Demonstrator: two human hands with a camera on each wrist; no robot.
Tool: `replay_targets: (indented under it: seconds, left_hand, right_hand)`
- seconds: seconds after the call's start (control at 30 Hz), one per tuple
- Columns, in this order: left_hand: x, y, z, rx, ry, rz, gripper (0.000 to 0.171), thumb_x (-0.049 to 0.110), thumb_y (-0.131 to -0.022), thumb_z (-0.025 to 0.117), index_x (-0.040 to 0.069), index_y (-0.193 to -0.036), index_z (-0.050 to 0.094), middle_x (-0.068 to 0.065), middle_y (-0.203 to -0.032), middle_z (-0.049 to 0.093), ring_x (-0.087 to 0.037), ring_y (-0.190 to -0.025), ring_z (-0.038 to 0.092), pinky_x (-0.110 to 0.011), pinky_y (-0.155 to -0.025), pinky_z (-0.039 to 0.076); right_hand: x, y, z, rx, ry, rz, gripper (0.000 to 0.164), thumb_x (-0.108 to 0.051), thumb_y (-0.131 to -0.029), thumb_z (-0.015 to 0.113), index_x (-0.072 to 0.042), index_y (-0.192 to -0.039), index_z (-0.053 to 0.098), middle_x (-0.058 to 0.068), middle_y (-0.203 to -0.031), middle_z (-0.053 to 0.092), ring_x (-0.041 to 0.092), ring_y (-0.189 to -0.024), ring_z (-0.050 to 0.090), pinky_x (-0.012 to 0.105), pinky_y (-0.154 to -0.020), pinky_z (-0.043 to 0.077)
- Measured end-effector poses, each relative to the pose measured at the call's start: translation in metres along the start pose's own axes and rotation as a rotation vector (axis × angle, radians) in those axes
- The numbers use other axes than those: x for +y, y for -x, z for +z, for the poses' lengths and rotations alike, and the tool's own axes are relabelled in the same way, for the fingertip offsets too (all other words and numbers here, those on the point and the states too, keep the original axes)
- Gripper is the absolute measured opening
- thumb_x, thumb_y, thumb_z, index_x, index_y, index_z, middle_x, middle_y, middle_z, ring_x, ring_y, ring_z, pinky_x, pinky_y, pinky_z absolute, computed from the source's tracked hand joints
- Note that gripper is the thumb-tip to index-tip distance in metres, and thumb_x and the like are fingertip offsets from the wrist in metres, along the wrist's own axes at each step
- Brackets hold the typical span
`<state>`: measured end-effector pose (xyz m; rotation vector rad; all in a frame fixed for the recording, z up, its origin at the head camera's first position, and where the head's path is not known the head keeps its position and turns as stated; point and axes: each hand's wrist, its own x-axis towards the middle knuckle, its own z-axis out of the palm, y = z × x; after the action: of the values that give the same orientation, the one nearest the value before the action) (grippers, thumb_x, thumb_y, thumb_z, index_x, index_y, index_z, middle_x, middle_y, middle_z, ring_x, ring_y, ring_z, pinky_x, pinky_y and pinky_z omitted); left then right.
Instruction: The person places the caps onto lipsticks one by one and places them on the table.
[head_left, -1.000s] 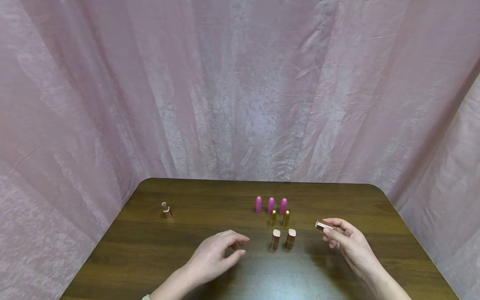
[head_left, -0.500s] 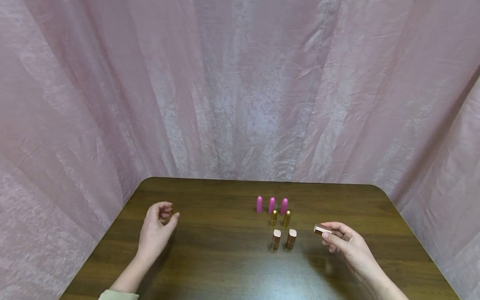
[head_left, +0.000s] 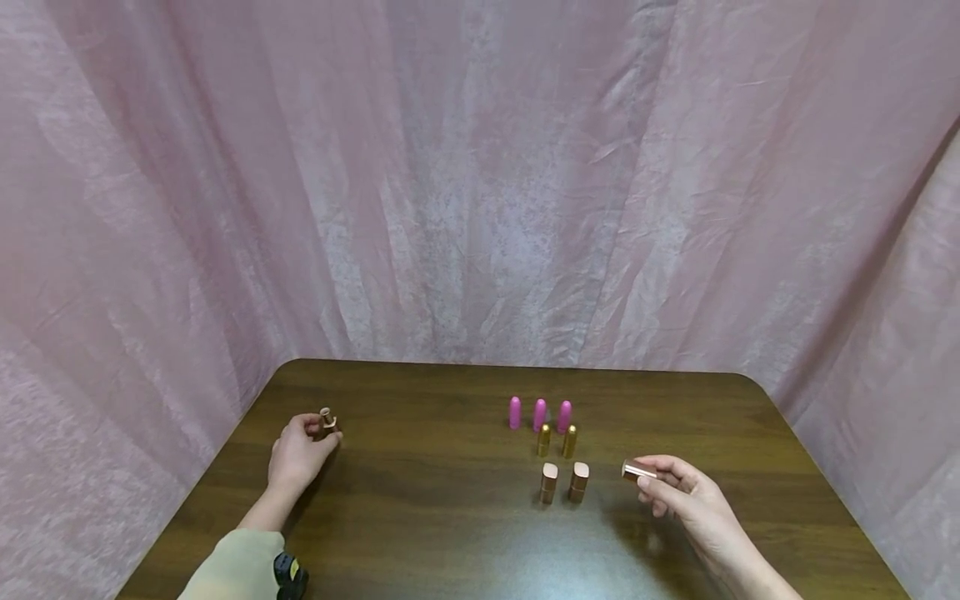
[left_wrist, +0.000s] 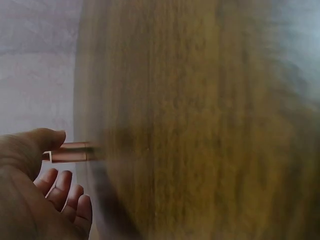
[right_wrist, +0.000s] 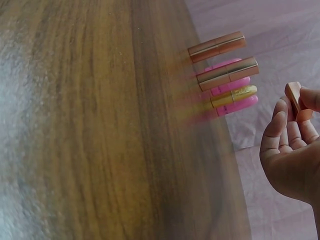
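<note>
On the left of the table stands an uncapped rose-gold lipstick (head_left: pixel 327 421), its slim inner tube showing at the top. My left hand (head_left: pixel 297 454) is around its near side, thumb on one side and fingers on the other. In the left wrist view, a narrow gap shows between the fingers (left_wrist: pixel 61 187) and the lipstick (left_wrist: pixel 70 152), which is upright. To the right, my right hand (head_left: pixel 693 504) pinches a rose-gold lipstick cap (head_left: pixel 637 471) between thumb and fingers, tilted nearly level over the table. The right wrist view shows this cap (right_wrist: pixel 294 97) at the fingertips.
Two capped rose-gold lipsticks (head_left: pixel 549 483) stand front of centre-right. Behind them are two gold tubes (head_left: pixel 543 440), then three pink tubes (head_left: pixel 514 412). The brown wooden table (head_left: pixel 420 500) ends at a pink curtain (head_left: pixel 480 208).
My left hand has travelled from the table's middle to the far left and come down around the uncapped lipstick. My right hand keeps the cap and has shifted slightly nearer and left.
</note>
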<state>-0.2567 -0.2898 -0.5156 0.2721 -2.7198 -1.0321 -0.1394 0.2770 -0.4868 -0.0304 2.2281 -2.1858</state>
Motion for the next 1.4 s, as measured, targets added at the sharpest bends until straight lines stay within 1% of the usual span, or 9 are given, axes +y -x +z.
replay_targets:
  seconds: [0.17,0.37,0.47,0.57,0.83,1.03,1.2,1.33,1.4]
  left_hand:
    - [-0.001,-0.002,0.003,-0.012,-0.015,-0.004,0.049,0.028,-0.092,0.073,-0.005,-0.126,0.060,-0.025,-0.119,0.066,-0.045,-0.111,0.060,-0.059,-0.092,0.044]
    - [-0.003,-0.002,0.006,-0.003,-0.013,0.001,0.045,0.028,-0.095,0.070,-0.005,-0.123,0.061,-0.025,-0.118,0.067,-0.044,-0.110,0.062,-0.059,-0.091,0.045]
    - [-0.001,-0.001,0.006,-0.007,-0.003,0.018,0.043,0.029,-0.095,0.070,-0.004,-0.121,0.061,-0.023,-0.116,0.068,-0.042,-0.107,0.064,-0.057,-0.088,0.047]
    - [0.008,0.004,0.007,-0.022,0.003,0.055,0.038,0.027,-0.094,0.070,0.000,-0.118,0.060,-0.019,-0.114,0.069,-0.038,-0.105,0.066,-0.054,-0.085,0.048]
    - [0.053,0.033,0.012,-0.025,-0.033,0.254,0.025,0.023,-0.088,0.076,0.011,-0.108,0.066,-0.006,-0.103,0.070,-0.028,-0.101,0.063,-0.049,-0.082,0.049]
    - [0.085,0.056,0.016,-0.042,-0.022,0.412,0.021,0.022,-0.086,0.081,0.020,-0.103,0.070,0.010,-0.095,0.068,-0.017,-0.096,0.058,-0.041,-0.078,0.046]
    - [0.104,0.071,0.019,-0.063,-0.014,0.569,0.021,0.024,-0.088,0.082,0.025,-0.107,0.072,0.019,-0.097,0.064,-0.009,-0.095,0.056,-0.038,-0.083,0.046]
    - [0.117,0.080,0.021,-0.077,-0.004,0.664,0.029,0.024,-0.087,0.084,0.024,-0.113,0.073,0.021,-0.100,0.065,-0.006,-0.095,0.057,-0.036,-0.083,0.048]
    - [0.124,0.084,0.022,-0.072,0.006,0.710,0.031,0.022,-0.085,0.086,0.023,-0.112,0.072,0.021,-0.098,0.065,-0.005,-0.093,0.057,-0.033,-0.082,0.049]
  right_hand:
    - [0.002,0.001,0.003,-0.008,-0.028,-0.020,0.032,-0.006,-0.097,0.067,0.007,-0.126,0.061,0.006,-0.097,0.072,0.013,-0.077,0.064,0.025,-0.064,0.051]
    - [0.003,0.003,0.002,-0.006,-0.005,0.008,0.032,-0.008,-0.098,0.067,0.004,-0.127,0.061,0.002,-0.094,0.070,0.015,-0.077,0.063,0.026,-0.066,0.049]
    - [0.002,0.002,0.002,-0.010,-0.014,-0.004,0.032,-0.007,-0.098,0.067,0.005,-0.127,0.061,0.002,-0.094,0.070,0.015,-0.077,0.063,0.026,-0.065,0.050]
    - [-0.001,0.002,0.003,-0.001,-0.019,-0.005,0.032,-0.007,-0.097,0.068,0.005,-0.126,0.062,0.002,-0.094,0.071,0.013,-0.077,0.063,0.025,-0.064,0.051]
    - [-0.009,0.003,0.006,-0.016,0.023,-0.009,0.036,-0.010,-0.097,0.069,0.005,-0.129,0.061,0.002,-0.095,0.070,0.017,-0.078,0.064,0.028,-0.064,0.051]
    - [-0.014,0.004,0.012,-0.027,0.057,-0.043,0.035,-0.009,-0.097,0.069,0.005,-0.128,0.061,0.007,-0.099,0.071,0.020,-0.079,0.065,0.029,-0.066,0.053]
    - [-0.015,0.005,0.016,-0.042,0.082,-0.068,0.033,-0.009,-0.097,0.069,0.004,-0.127,0.062,0.006,-0.095,0.070,0.017,-0.077,0.063,0.031,-0.066,0.053]
    - [-0.017,0.006,0.021,-0.038,0.090,-0.083,0.032,-0.008,-0.096,0.069,0.003,-0.125,0.063,0.006,-0.098,0.071,0.015,-0.078,0.065,0.031,-0.066,0.054]
    - [-0.018,0.006,0.023,-0.040,0.100,-0.098,0.031,-0.007,-0.096,0.069,0.003,-0.125,0.063,0.006,-0.101,0.072,0.016,-0.080,0.066,0.030,-0.066,0.054]
